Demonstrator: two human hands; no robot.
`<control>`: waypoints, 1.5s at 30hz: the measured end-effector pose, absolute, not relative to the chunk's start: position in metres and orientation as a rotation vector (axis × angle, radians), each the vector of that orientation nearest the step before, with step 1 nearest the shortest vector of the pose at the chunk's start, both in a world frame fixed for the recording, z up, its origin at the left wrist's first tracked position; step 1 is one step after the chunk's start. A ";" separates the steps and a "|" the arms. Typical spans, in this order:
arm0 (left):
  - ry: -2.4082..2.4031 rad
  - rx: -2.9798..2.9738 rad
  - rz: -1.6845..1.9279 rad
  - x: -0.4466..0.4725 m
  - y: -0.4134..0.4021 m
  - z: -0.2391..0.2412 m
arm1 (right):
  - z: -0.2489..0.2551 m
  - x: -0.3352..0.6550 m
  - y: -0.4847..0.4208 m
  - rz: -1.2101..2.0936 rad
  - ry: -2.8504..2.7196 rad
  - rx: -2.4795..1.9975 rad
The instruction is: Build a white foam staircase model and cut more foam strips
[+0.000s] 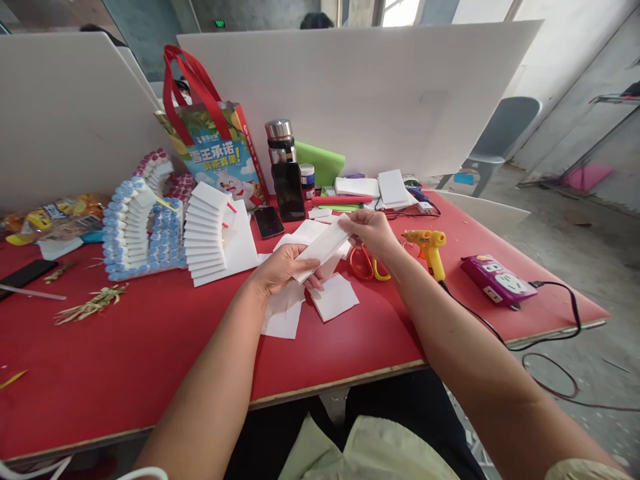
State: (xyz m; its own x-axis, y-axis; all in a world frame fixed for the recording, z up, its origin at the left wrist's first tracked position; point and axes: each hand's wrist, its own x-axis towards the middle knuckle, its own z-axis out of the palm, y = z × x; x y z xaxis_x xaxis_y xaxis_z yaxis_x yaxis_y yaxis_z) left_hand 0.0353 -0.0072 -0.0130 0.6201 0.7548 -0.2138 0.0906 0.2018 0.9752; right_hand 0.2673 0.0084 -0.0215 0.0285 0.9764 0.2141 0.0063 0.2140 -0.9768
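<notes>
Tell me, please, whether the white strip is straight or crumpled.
Straight: the white strip stretches between the left hand and the right hand, its visible edges unbent.

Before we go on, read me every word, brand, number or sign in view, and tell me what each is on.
"雪王承诺": large white lettering on the front of the shopping bag.
"真茶真果!": yellow lettering just beneath it, as best I can read.
Too small or blurred to read: the bag's smaller print, the yellow snack packet, the small jar and the green lit sign.
</notes>
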 end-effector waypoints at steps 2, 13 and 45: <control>0.823 1.295 0.552 0.034 -0.007 -0.012 | -0.015 0.275 0.007 0.771 -1.396 -1.294; 0.928 1.188 0.870 0.029 0.005 -0.022 | 0.003 0.283 -0.013 0.305 -2.164 -2.324; 0.862 0.983 1.076 0.031 0.007 -0.015 | 0.021 0.307 -0.023 1.126 -2.087 -1.395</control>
State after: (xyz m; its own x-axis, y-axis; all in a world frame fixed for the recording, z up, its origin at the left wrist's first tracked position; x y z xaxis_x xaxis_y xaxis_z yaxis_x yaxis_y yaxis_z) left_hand 0.0309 0.0067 -0.0154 0.2558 0.9624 -0.0913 -0.2992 0.1686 0.9392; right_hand 0.3071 -0.0228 0.0211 -0.4299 0.8961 -0.1104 0.5842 0.1828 -0.7907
